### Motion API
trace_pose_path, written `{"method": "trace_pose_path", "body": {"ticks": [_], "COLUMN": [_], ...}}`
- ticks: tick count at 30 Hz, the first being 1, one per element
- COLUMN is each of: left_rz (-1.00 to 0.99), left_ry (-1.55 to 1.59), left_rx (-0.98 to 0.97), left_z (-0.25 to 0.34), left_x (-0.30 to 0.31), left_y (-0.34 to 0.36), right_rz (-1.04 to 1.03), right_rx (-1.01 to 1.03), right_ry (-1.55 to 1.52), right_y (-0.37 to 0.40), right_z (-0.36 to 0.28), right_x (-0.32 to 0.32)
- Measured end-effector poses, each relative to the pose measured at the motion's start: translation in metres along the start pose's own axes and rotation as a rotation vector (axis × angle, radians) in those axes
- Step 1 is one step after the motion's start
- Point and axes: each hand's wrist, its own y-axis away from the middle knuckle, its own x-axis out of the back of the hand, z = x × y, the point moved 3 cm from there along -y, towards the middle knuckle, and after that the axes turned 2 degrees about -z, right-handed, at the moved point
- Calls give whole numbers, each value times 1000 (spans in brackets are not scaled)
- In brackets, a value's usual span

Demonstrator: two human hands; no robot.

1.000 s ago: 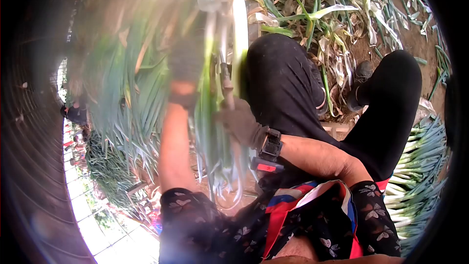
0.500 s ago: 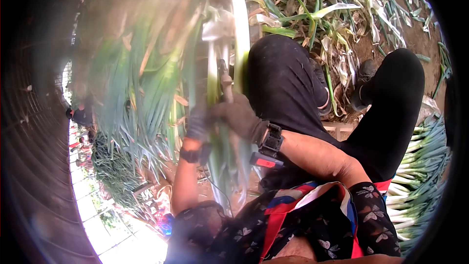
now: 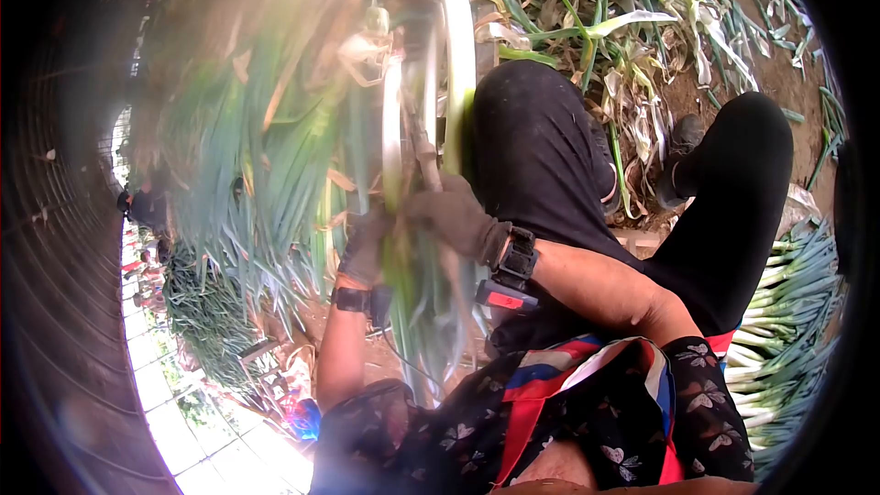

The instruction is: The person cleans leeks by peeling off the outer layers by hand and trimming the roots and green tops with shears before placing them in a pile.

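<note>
I pinch the leek (image 3: 392, 142) in my left hand (image 3: 365, 246), the grip closed around its green leaves (image 3: 401, 289), so its white shaft (image 3: 392, 96) points far and free beside the slim tool (image 3: 425, 156), which my right hand (image 3: 451, 218) clasps left of the bent knee (image 3: 518, 115), probably for steady aim.

A dark, ribbed, curved surface (image 3: 57, 247) fills nine o'clock, with small pale specks on it. Just inside it, also at nine o'clock, shows part of another person (image 3: 145, 208) in dark clothing, with small red patches (image 3: 137, 268) below, too small to make out. A heap of dark green foliage (image 3: 203, 316) lies toward eight o'clock. Bright wire mesh (image 3: 215, 451) spans seven to eight o'clock, near a bright blue item (image 3: 304, 420) at seven. At two o'clock is brown soil (image 3: 775, 69); a pale flat piece (image 3: 639, 239) sits at three
</note>
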Motion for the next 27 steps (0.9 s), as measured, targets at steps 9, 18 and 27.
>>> {"method": "trace_pose_path", "body": {"ticks": [9,18,27], "left_rz": [-17,-10,40], "left_ry": [223,328,-481], "left_rx": [156,169,-22], "left_z": [-26,-7,-16], "left_x": [7,-13,1], "left_y": [1,12,14], "right_rz": [9,21,15], "right_rx": [19,311,38], "right_ry": [129,288,63], "right_y": [-20,-60,-26], "right_z": [-8,-15,-20], "right_x": [-1,-9,-13]}}
